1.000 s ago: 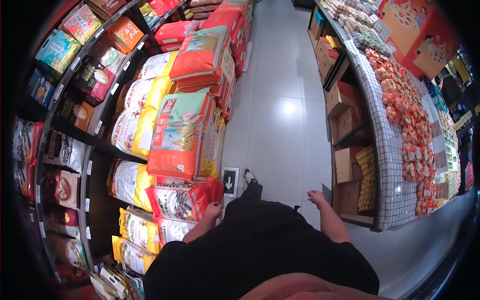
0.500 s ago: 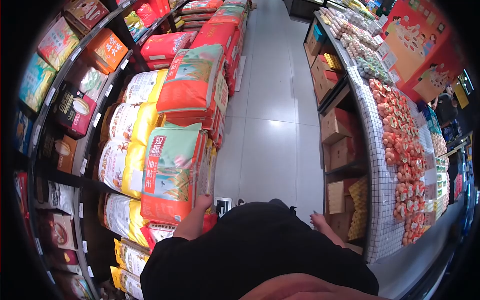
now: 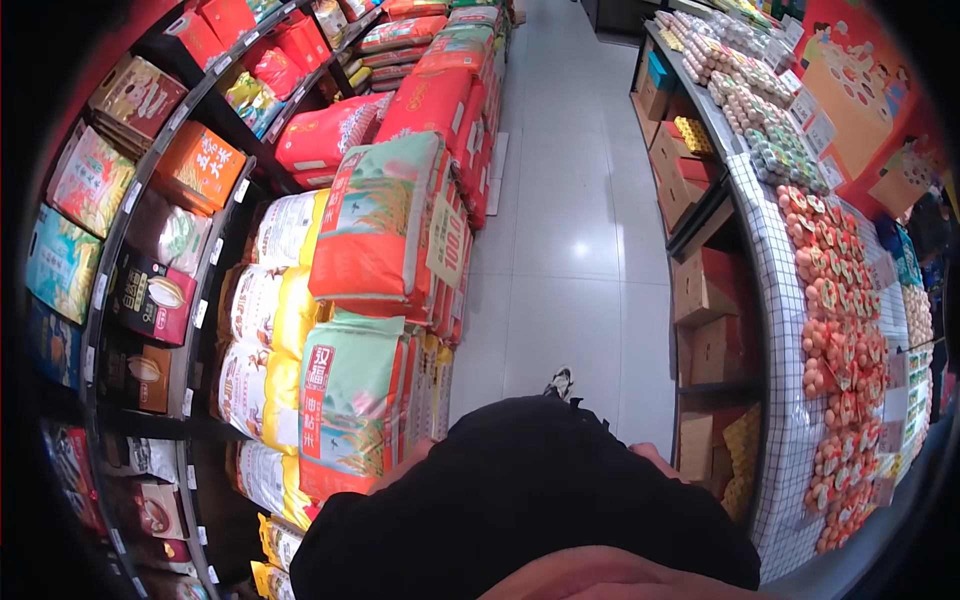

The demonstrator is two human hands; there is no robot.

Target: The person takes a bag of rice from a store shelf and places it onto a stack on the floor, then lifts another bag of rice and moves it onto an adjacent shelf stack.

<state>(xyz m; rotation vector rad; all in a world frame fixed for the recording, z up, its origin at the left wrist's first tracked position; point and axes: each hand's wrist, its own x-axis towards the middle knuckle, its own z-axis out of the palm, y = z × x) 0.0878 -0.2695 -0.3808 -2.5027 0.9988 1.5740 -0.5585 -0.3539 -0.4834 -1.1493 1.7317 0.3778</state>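
Observation:
My left hand (image 3: pixel 418 450) hangs low beside the green and red rice bag (image 3: pixel 355 400) in the head view. The dark shirt covers most of it, so its fingers do not show. On the other side, my right hand (image 3: pixel 652 453) is down near the shelves under the egg stand. Its fingers are hidden too, and I cannot see anything held. My shoe (image 3: pixel 562 380) shows ahead on the aisle floor. A second green and red rice bag (image 3: pixel 375 220) lies on the stack just beyond the first, with a price sign (image 3: pixel 446 240) at its side.
White and yellow sacks (image 3: pixel 262 305) are piled along the left, before dark shelves with boxed goods (image 3: pixel 150 300). On the right, a checked-cloth stand (image 3: pixel 775 290) bears red-netted eggs (image 3: pixel 838 330), with cardboard boxes (image 3: pixel 708 290) beneath. The grey tiled floor (image 3: pixel 570 200) runs between.
The surroundings have shifted down in view. A shoe has come into sight ahead. Both hands are lower and more hidden by the shirt than before.

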